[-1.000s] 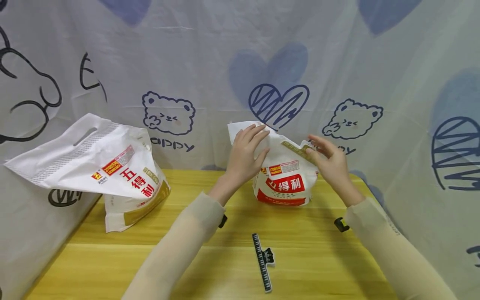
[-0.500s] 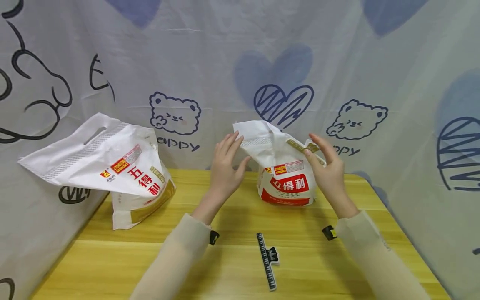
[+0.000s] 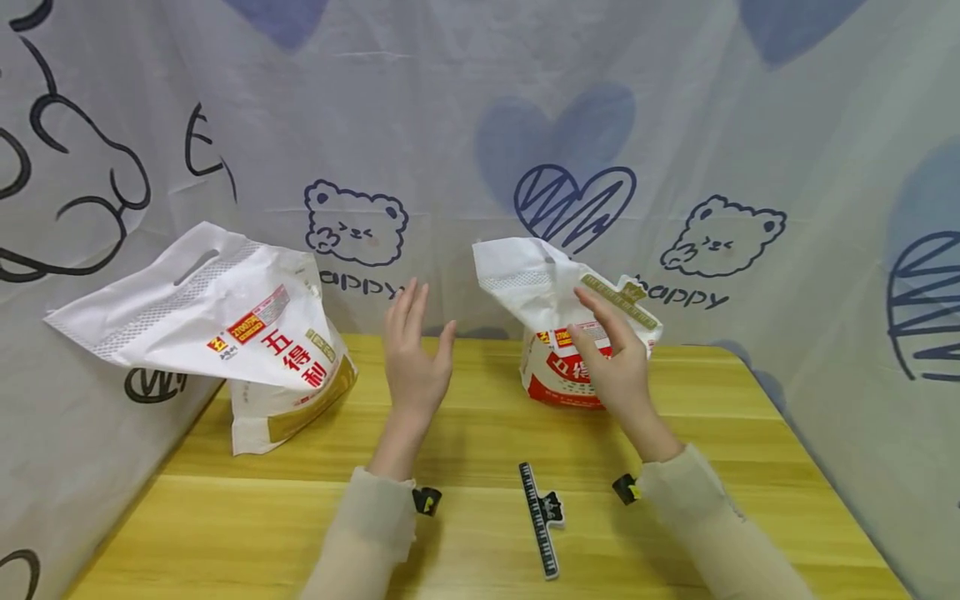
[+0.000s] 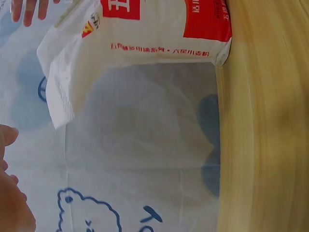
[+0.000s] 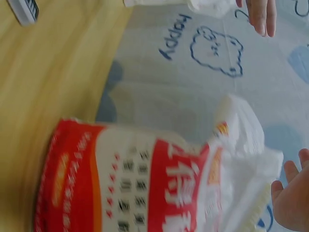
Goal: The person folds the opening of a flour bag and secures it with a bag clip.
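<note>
The backdrop is a pale cloth (image 3: 442, 108) printed with hearts and line-drawn bears, two of them above the word "happy"; in front of it stands a wood-grain table (image 3: 472, 550). The red-labelled bag (image 3: 551, 308) stands at the rear of the table, right of centre, its white top leaning left. Its front panel carries the brand 五得利, partly covered in the head view; the left wrist view shows a side line ending in 小麦粉. A gold clip (image 3: 622, 302) sits slantwise across the bag's upper right; its markings are too small to read. The right hand (image 3: 618, 362) is in front of this bag, thumb and fingers parted, gripping nothing. The left hand (image 3: 417, 367) is raised between the two bags, fingers extended, thumb spread, empty. At left, the gold-based bag (image 3: 255, 325) reads 五得利 vertically, beneath a red "2700万" label. A black clip (image 3: 538, 521) with a piano-key pattern lies nearer the front.
</note>
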A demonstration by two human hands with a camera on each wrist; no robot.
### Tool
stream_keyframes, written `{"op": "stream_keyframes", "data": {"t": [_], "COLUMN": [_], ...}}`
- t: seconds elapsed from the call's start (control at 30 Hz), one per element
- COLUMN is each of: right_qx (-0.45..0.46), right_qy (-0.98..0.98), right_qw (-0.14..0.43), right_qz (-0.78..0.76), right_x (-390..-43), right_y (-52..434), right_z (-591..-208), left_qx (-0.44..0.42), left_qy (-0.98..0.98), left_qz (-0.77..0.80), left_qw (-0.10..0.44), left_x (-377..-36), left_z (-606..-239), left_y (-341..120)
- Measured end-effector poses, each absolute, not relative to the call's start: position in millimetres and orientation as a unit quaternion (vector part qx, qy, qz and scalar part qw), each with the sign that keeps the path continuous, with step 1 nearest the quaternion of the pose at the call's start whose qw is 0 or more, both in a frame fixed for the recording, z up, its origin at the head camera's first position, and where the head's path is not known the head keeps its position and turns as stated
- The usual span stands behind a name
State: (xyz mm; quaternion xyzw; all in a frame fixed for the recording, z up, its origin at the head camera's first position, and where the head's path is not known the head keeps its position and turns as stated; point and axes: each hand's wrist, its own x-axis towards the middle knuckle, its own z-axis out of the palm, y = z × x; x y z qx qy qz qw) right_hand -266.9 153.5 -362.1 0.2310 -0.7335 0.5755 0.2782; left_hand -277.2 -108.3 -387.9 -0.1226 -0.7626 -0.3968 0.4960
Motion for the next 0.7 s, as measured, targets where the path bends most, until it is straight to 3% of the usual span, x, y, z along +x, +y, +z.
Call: {"op": "stream_keyframes", "data": {"t": [0.47,0.7], "right_qx": [0.318,0.353], "right_qy": [-0.72,-0.72], "right_qw": [0.257,0.22], "right_qz": [0.561,0.556], "right_x": [-277,-287], "right_y": [90,53], "right_z": [-397,-408], "left_qx": [0.032,0.07], "left_qy": [-0.726,-0.697], "left_qz": [-0.428,-0.423], "left_qw": [0.537,0.575], "left_x": [-258,-255], "left_z": [-408,-416], "left_y": [-153,-179]}}
